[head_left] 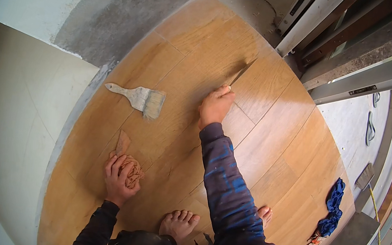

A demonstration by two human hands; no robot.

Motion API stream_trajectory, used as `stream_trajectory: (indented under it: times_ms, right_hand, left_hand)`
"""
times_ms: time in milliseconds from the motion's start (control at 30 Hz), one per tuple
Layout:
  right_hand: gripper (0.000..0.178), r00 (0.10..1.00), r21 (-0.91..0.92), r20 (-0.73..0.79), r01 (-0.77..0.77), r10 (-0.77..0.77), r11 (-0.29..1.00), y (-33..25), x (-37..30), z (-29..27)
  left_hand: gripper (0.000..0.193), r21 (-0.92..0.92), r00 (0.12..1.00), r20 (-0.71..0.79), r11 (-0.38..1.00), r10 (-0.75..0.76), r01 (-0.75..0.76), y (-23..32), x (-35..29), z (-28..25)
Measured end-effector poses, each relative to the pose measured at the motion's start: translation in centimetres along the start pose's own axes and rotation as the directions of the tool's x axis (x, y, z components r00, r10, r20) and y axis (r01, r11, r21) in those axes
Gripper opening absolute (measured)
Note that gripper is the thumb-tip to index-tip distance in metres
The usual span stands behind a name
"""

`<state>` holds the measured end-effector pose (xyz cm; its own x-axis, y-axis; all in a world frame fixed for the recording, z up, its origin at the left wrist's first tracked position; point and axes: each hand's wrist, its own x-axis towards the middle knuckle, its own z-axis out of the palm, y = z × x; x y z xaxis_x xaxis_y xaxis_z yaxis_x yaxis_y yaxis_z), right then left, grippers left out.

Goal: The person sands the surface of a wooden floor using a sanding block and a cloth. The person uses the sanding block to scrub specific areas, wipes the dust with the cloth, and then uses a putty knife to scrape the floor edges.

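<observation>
My right hand (216,106) reaches forward over the wood-look floor tiles (264,143). Its fingers are closed round the handle of a thin-bladed tool (244,72), like a knife or scraper seen nearly edge-on. The blade points away from me, close to a tile joint; I cannot tell whether it touches. At the lower left, my left hand (119,182) is curled over a crumpled brownish-pink cloth (133,173) near the floor, with a loose end sticking out ahead. A wide paintbrush (141,98) with a whitish, stained handle lies flat between my hands and the wall.
A grey and white wall (116,12) borders the floor at the left. Door or window frames (331,46) stand at the far right. A bunched blue cloth (332,208) lies at the right, near a brush (365,176) and sandals (370,129). My bare feet (180,224) are on the tiles.
</observation>
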<state>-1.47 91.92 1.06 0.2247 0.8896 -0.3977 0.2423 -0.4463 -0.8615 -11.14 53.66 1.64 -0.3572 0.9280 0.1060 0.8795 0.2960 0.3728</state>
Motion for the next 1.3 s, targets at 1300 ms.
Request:
stream_trajectory:
  times_ms: [1300]
  right_hand:
    - [0.022,0.905,0.577,0.347,-0.412,0.245,0.705,-8.8,-1.6,-6.3]
  left_hand:
    - [0.063,0.035,1.000,0.007,0.999,0.010,-0.010,0.1,0.0,0.1]
